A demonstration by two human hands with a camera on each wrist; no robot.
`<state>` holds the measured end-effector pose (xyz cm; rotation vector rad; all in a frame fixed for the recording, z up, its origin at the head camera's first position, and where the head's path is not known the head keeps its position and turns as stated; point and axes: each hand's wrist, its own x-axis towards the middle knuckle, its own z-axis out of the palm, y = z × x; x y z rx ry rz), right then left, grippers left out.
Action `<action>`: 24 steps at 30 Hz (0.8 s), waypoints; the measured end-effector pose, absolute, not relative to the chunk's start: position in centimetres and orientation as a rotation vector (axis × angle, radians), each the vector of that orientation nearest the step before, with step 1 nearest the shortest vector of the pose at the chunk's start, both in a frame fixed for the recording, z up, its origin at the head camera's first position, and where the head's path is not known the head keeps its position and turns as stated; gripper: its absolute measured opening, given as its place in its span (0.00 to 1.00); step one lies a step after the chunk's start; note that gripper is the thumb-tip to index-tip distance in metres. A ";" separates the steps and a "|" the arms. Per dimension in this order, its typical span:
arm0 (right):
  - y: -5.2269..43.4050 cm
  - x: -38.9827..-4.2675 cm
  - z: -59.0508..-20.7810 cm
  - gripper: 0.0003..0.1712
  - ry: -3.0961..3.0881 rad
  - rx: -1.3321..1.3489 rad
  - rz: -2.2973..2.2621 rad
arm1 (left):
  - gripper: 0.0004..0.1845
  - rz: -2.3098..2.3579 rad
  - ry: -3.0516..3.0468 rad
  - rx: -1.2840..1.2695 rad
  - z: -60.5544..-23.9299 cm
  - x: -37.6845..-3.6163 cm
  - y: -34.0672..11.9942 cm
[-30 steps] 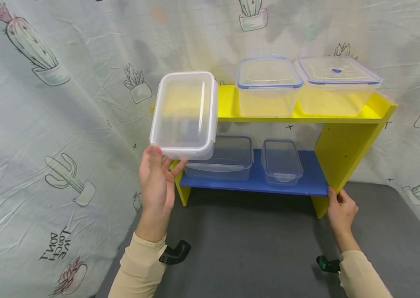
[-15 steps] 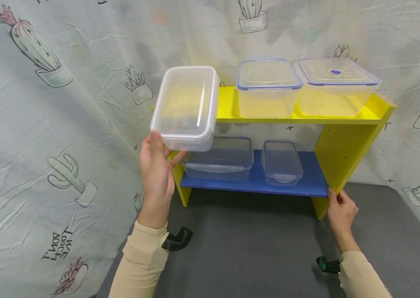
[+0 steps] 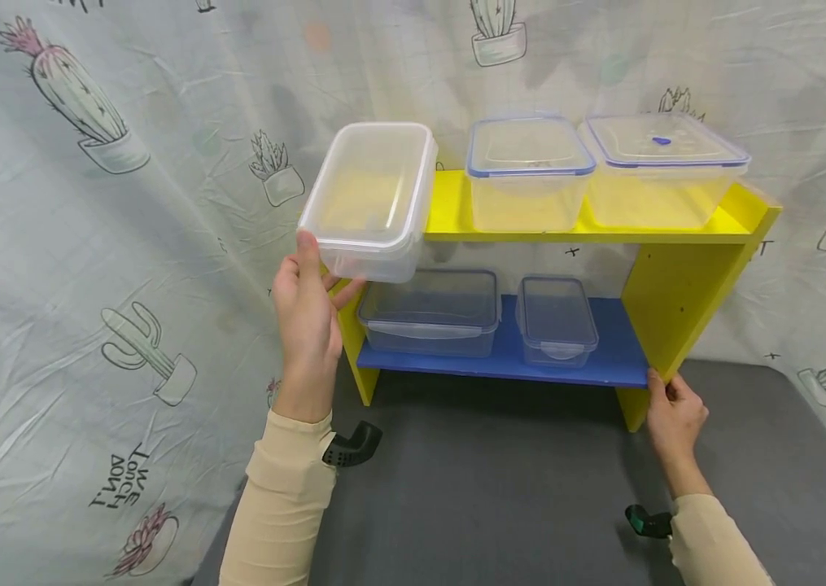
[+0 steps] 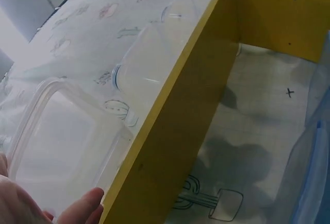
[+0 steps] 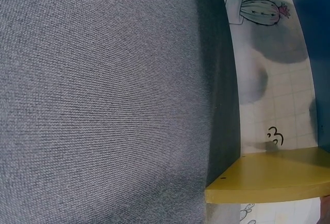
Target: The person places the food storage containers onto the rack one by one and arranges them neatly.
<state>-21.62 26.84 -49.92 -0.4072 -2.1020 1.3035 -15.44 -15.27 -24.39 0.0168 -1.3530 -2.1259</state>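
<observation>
At the far left we saw the left hand (image 3: pixel 308 313) raised beside the yellow shelf unit (image 3: pixel 683 301), its thumb on the near rim of a white-lidded clear box (image 3: pixel 372 199) and its fingers curled beneath the box's base, so that it gripped the box by its near end. The box was tilted, its far end at the left end of the yellow top shelf (image 3: pixel 456 216) and its near end lower, out over the front edge. It looked empty. In the left wrist view the same box (image 4: pixel 67 147) lay close against the yellow board (image 4: pixel 175 131), with a fingertip (image 4: pixel 82 208) at its rim.

Moving right along the top shelf, we counted two more clear boxes, both with blue-trimmed lids: a deep one (image 3: pixel 530 175) in the middle and a wider one (image 3: pixel 665 171) at the right end, just beside each other. Nothing showed inside either.

On the blue lower shelf (image 3: pixel 618 362) stood two shallower lidded boxes, a wide one (image 3: pixel 430 313) at the left and a narrow one (image 3: pixel 555 321) near it, again with nothing visible inside. That made five boxes in all.

At the right, the right hand (image 3: pixel 676 415) held the front edge of the unit's yellow side panel, fingers curled around it, low down by the grey mat (image 3: pixel 500 488). The right wrist view showed only mat, cloth and a yellow board edge (image 5: pixel 268 183).
</observation>
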 end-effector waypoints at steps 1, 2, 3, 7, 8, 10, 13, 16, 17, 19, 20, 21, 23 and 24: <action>26.9 -21.6 -49.9 0.18 -2.104 -0.407 1.301 | 0.22 -2.130 -1.343 0.029 -24.3 -15.5 -15.2; 26.9 -21.6 -49.8 0.18 -2.104 -0.408 1.300 | 0.21 -2.136 -1.333 0.037 -24.1 -15.6 -15.2; 26.9 -21.7 -49.8 0.18 -2.106 -0.407 1.295 | 0.21 -2.139 -1.328 0.046 -24.0 -15.6 -15.2; 26.9 -21.6 -49.8 0.18 -2.112 -0.412 1.287 | 0.20 -2.146 -1.321 0.080 -23.5 -15.9 -15.1; 26.9 -21.6 -49.8 0.18 -2.113 -0.412 1.287 | 0.20 -2.146 -1.320 0.082 -23.3 -16.0 -15.1; 26.9 -21.6 -49.9 0.19 -2.113 -0.410 1.293 | 0.19 -2.146 -1.324 0.085 -23.0 -16.1 -15.2; 26.9 -21.6 -49.9 0.19 -2.101 -0.414 1.303 | 0.19 -2.132 -1.362 0.097 -22.5 -16.3 -15.4; 26.9 -21.7 -49.8 0.18 -2.083 -0.415 1.303 | 0.20 -2.063 -1.460 0.130 -22.1 -16.7 -15.6; 26.9 -21.7 -49.8 0.18 -2.080 -0.416 1.301 | 0.21 -2.033 -1.494 0.142 -21.9 -16.8 -15.7; 26.9 -21.6 -49.8 0.18 -2.083 -0.411 1.294 | 0.22 -1.971 -1.553 0.163 -21.7 -17.0 -15.9; 26.9 -21.6 -49.8 0.18 -2.085 -0.409 1.292 | 0.22 -1.938 -1.581 0.173 -21.6 -17.1 -16.0; 26.9 -21.6 -49.8 0.18 -2.087 -0.407 1.294 | 0.22 -1.905 -1.607 0.182 -21.6 -17.1 -16.1; 26.8 -21.5 -49.9 0.18 -2.094 -0.405 1.298 | 0.22 -1.840 -1.663 0.206 -21.4 -17.2 -16.2; 26.8 -21.5 -49.9 0.18 -2.099 -0.405 1.298 | 0.23 -1.808 -1.688 0.219 -21.4 -17.3 -16.2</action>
